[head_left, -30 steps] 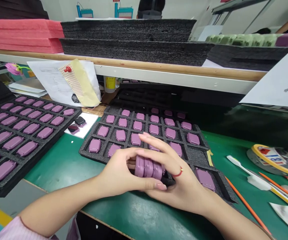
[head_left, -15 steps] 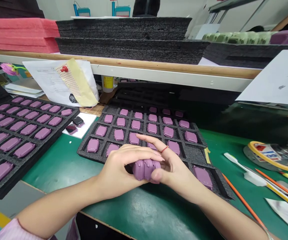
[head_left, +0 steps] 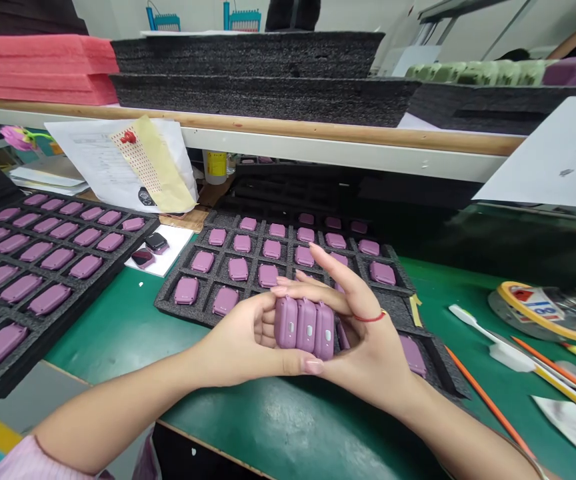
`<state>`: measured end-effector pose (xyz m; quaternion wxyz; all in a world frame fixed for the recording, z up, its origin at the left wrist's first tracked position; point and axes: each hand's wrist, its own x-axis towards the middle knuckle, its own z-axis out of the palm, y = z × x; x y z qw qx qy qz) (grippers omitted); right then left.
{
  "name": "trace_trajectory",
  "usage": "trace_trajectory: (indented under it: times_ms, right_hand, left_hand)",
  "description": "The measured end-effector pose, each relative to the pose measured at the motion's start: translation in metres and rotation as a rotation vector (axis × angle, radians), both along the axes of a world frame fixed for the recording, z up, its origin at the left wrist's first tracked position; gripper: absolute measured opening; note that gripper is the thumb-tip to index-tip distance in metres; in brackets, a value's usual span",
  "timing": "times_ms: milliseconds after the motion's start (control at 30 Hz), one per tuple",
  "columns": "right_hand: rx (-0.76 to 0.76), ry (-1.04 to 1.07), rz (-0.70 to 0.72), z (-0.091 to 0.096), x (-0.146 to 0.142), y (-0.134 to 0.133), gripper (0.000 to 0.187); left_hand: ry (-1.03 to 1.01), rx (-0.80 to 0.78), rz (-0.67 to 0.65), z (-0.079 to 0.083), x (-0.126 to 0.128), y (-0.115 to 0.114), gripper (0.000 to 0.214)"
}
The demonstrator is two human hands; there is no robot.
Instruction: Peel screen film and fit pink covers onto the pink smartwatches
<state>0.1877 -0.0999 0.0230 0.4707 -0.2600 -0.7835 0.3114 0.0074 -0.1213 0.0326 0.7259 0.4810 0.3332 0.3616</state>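
Note:
A row of purple smartwatch cases [head_left: 307, 328] is held between my two hands above the table's front part. Their narrow sides face me, and each of the three clearest ones shows a small silver button. My left hand [head_left: 241, 343] is closed around the row's left end, its thumb along the bottom. Cupped around the right end and the back is my right hand [head_left: 375, 347], with its index finger raised. Part of another purple piece shows by the right palm. Just behind my hands lies a black foam tray [head_left: 168, 303] with more purple cases in its compartments.
At the left is a second foam tray [head_left: 5, 380] of purple cases. Two dark-faced watches [head_left: 157, 243] lie on white paper. On the right are a toothbrush [head_left: 468, 319], an orange stick [head_left: 488, 400] and a round yellow-rimmed container [head_left: 543, 313]. A shelf [head_left: 318, 143] crosses above.
The held purple cases have turned, so their sides with silver buttons now face me. My left thumb has moved below the row, and my right hand has shifted right and opened around it.

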Motion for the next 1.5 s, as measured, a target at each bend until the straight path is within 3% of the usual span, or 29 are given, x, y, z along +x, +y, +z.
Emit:
trace_trajectory:
  times_ms: [67, 167, 500, 733, 967, 1100, 1200, 1367, 1500]
  right_hand:
    - [0.042, -0.011, 0.015, -0.001, 0.001, 0.002, 0.093]
    - [0.062, -0.013, 0.020, -0.003, 0.002, 0.003, 0.097]
    - [0.162, -0.064, 0.001, -0.004, 0.002, 0.004, 0.098]
    - [0.175, -0.115, 0.035, 0.000, 0.002, 0.002, 0.095]
    - [0.244, -0.177, 0.082, -0.002, 0.002, 0.003, 0.088]
    - [0.331, -0.233, 0.118, -0.001, 0.003, 0.003, 0.092]
    - [0.204, -0.125, 0.133, 0.003, 0.006, 0.003, 0.101]
    - [-0.148, 0.184, 0.028, 0.004, 0.007, 0.003, 0.051]
    - [-0.343, 0.223, 0.036, 0.003, 0.003, 0.005, 0.046]
  left_hand:
    - [0.026, -0.024, -0.014, 0.001, 0.001, 0.002, 0.062]
    - [0.047, 0.008, 0.004, 0.001, 0.000, 0.001, 0.064]
    - [0.004, 0.099, -0.001, -0.002, -0.001, -0.001, 0.045]
    - [0.082, 0.154, 0.065, -0.005, 0.002, -0.002, 0.025]
    - [0.095, 0.190, 0.025, -0.006, 0.002, 0.002, 0.040]
    - [0.221, 0.308, 0.126, -0.004, 0.001, 0.002, 0.041]
    - [0.265, 0.482, 0.182, -0.004, 0.000, 0.000, 0.048]
    - [0.324, 0.854, 0.265, -0.008, -0.002, 0.000, 0.044]
    - [0.284, 1.033, 0.292, -0.010, -0.002, 0.004, 0.041]
